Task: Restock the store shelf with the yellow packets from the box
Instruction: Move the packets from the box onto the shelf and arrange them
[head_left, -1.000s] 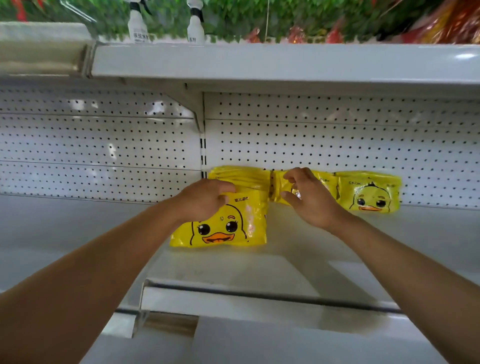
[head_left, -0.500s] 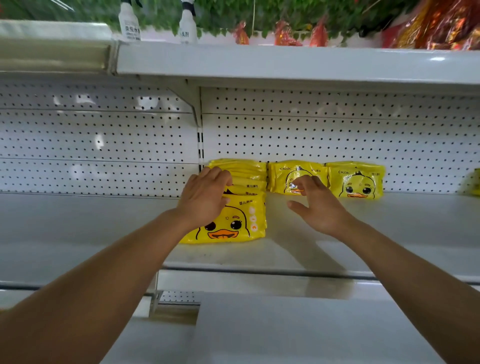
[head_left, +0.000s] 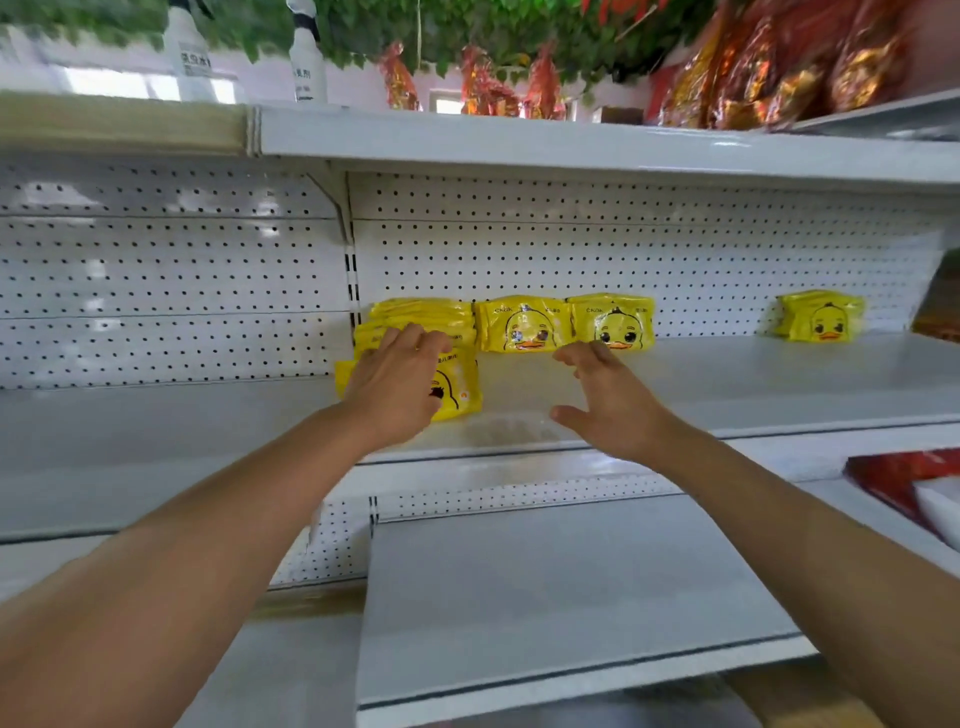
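Under the flat, spread left hand (head_left: 397, 382), a stack of yellow packets (head_left: 457, 387) looks light, soft and slippery, best pinched by side edges; right hand (head_left: 608, 402) hovers spread, empty.

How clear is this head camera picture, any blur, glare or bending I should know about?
Head view: the wide lens bows the top shelf edge and stretches both forearms; motion blur smears the red foil bags and spray bottles up top; glare whitens the duck face on one yellow packet; the left hand and right hand stay fairly sharp.
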